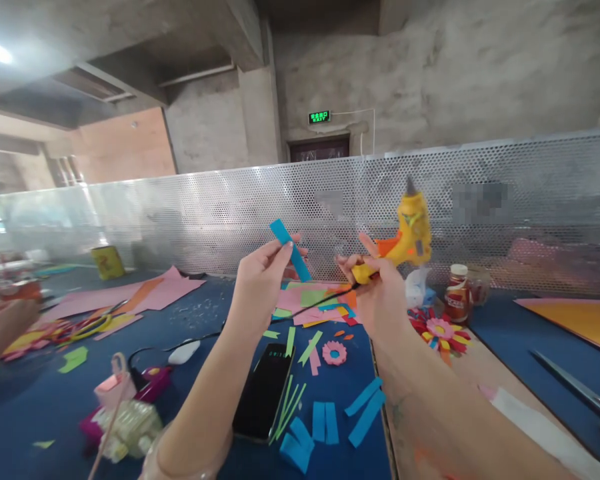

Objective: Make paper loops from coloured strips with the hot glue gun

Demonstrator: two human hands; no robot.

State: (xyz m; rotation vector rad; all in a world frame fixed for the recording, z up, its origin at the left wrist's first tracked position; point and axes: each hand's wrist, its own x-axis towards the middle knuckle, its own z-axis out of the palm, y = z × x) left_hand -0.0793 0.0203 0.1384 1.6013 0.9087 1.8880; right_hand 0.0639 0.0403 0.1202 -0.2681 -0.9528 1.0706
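Between thumb and fingers, my left hand (pixel 266 273) pinches a blue strip (pixel 291 251), which looks like felt or foam sheet, held slanted above the table. My right hand (pixel 383 293) is wrapped round the handle of a yellow glue gun (pixel 416 230), its dark nozzle pointing up and its orange trigger facing left. A black cord (pixel 320 305) runs from the handle's end leftward behind my left wrist. Below the hands lie more blue strips (pixel 325 422), thin green strips (pixel 289 410) and a pink scalloped ring (pixel 335 353).
A black phone (pixel 264 393) lies between my forearms. Colourful petal flowers (pixel 440 330) and a brown-labelled bottle (pixel 457 293) stand behind my right arm. Large scissors (pixel 575 383) rest at the right. Another person's hand (pixel 10 327) is at the far left. A perforated metal panel (pixel 190 213) borders the table.
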